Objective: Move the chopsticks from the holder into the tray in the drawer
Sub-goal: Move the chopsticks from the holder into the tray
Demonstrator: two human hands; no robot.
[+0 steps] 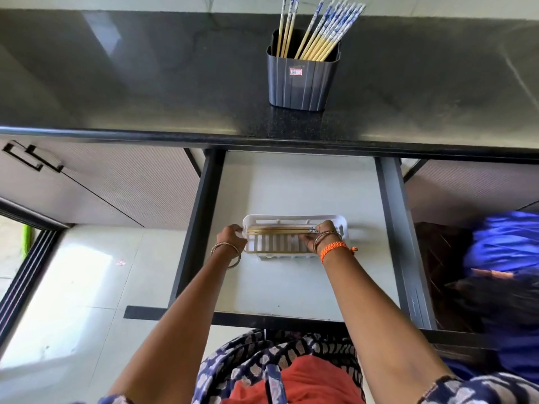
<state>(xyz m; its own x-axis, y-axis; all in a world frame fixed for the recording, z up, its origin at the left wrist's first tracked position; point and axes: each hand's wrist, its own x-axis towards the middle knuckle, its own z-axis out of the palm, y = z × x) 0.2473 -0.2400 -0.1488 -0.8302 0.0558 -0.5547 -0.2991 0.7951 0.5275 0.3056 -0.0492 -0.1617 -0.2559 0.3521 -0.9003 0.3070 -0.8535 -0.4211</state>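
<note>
Left hand (pixel 233 235) grips the left end of the white slatted tray (pixel 294 219), probably to stop it sliding on the smooth drawer floor (pixel 291 185). A few chopsticks (pixel 280 229) lie lengthwise along the tray's far side, parallel, so they sit flat across the slats. Right hand (pixel 319 235) is at their patterned ends, fingers curled on them, likely squaring them up; exact pinch hard to tell. Most chopsticks remain upright in the dark holder (pixel 303 77) on the countertop (pixel 145 83), well apart from the tray. Task partly done.
</note>
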